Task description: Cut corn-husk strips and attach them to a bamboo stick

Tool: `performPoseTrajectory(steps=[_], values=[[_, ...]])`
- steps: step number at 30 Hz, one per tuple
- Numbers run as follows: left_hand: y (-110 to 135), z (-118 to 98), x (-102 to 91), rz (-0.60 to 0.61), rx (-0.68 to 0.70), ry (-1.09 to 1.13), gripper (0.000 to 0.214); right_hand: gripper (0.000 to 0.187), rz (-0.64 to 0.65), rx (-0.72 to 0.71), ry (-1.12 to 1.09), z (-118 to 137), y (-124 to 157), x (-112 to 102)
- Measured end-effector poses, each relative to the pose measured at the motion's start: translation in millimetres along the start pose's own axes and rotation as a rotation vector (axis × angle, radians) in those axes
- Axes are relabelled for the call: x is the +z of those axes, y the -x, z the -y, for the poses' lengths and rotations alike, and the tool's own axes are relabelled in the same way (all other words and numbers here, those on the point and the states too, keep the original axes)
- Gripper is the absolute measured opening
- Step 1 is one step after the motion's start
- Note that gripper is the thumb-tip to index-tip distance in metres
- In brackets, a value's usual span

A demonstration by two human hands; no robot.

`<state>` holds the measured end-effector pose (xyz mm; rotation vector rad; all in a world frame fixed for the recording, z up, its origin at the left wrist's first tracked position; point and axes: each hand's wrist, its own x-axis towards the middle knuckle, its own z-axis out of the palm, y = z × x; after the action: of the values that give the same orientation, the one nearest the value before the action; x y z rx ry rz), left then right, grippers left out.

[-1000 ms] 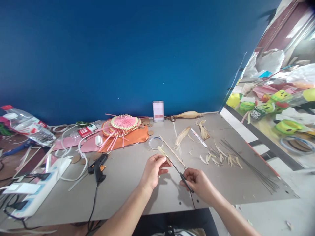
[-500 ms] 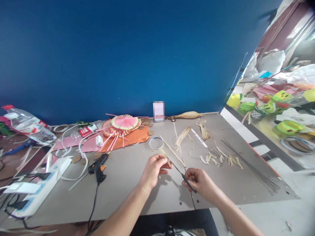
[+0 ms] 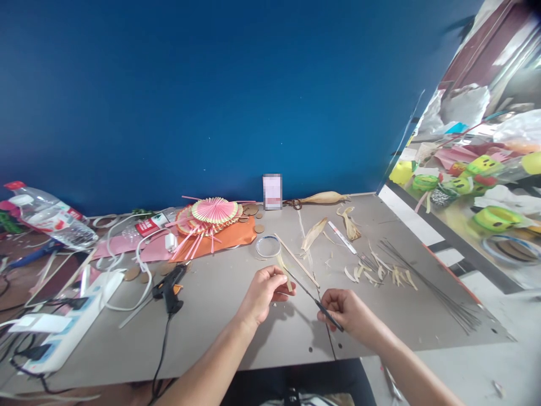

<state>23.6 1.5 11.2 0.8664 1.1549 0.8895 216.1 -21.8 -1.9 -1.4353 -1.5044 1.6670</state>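
Pinched between the thumb and fingers of my left hand (image 3: 268, 287) is a pale corn husk strip (image 3: 280, 262), which sticks up past the fingertips and hangs below them. My right hand (image 3: 340, 307) is closed around a slim black-handled tool (image 3: 324, 313). Its thin metal end slants up and left to the strip by my left thumb; whether it touches is hard to see. Just beyond the hands lie a thin wooden stick (image 3: 296, 259) and a clear ring-shaped roll (image 3: 267, 246). Small cut husk pieces (image 3: 359, 273) lie right of my right hand.
To the left are a black glue gun (image 3: 169, 290) with its cord, a white power strip (image 3: 70, 332) and a plastic bottle (image 3: 54, 217). Pink paper fans (image 3: 216, 210) lie near the blue wall (image 3: 270, 96). Grey wires (image 3: 435, 290) spread at the right.
My right hand and the black-handled tool have shifted slightly right and down. The husk strip has turned a little in my left fingers, its upper end now farther right.
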Motion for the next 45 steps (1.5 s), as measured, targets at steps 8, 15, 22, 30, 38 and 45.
performPoseTrajectory(steps=[8, 15, 22, 30, 38, 45], values=[[2, -4, -0.6, 0.048, -0.025, -0.006, 0.012, 0.024, 0.041, 0.011, -0.019, -3, -1, -4], [3, -5, -1.8, 0.077, -0.019, -0.021, 0.012, 0.027, 0.052, 0.017, -0.038, -8, -2, -6], [2, -4, -4.7, 0.079, -0.037, -0.035, 0.011, 0.028, 0.047, 0.025, -0.051, -10, -2, -6], [3, -4, -7.5, 0.079, -0.059, -0.022, 0.011, 0.026, 0.046, 0.008, -0.045, -11, -3, -6], [5, -7, -8.1, 0.044, -0.070, -0.017, 0.012, 0.027, 0.047, 0.013, -0.067, -10, -3, -5], [7, -6, -9.9, 0.010, -0.065, -0.014, 0.012, 0.028, 0.037, 0.015, -0.064, -11, -3, -2]])
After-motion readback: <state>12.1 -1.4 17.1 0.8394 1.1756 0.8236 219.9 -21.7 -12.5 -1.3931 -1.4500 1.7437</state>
